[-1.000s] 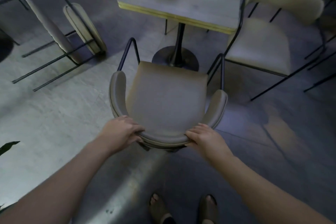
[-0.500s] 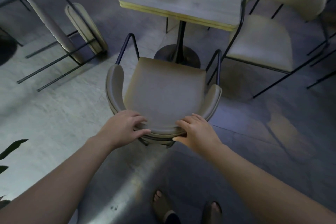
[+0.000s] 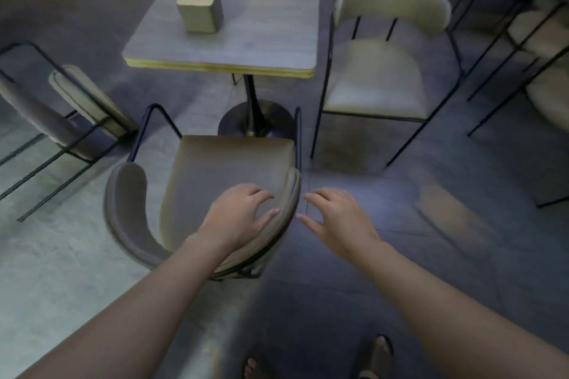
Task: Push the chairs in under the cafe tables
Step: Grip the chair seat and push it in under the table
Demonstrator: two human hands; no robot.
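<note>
A beige padded chair (image 3: 221,175) with a curved backrest and black metal legs stands in front of me, facing the square cafe table (image 3: 261,28). Its seat front is near the table's pedestal base (image 3: 255,120), outside the table's edge. My left hand (image 3: 238,214) hovers over the right end of the backrest with fingers spread, holding nothing. My right hand (image 3: 337,218) is open in the air just right of the chair, apart from it. A second beige chair (image 3: 378,71) stands at the table's right side, pulled out.
A square tissue holder (image 3: 199,11) sits on the table. An overturned chair (image 3: 70,114) lies on the floor at the left. More chairs (image 3: 542,34) crowd the far right. My sandalled feet (image 3: 377,354) show at the bottom. Open floor lies to my right front.
Both hands have come off the chair's backrest and shifted right, fingers opening. The view has swung so the chair sits more to the left and the whole table top shows.
</note>
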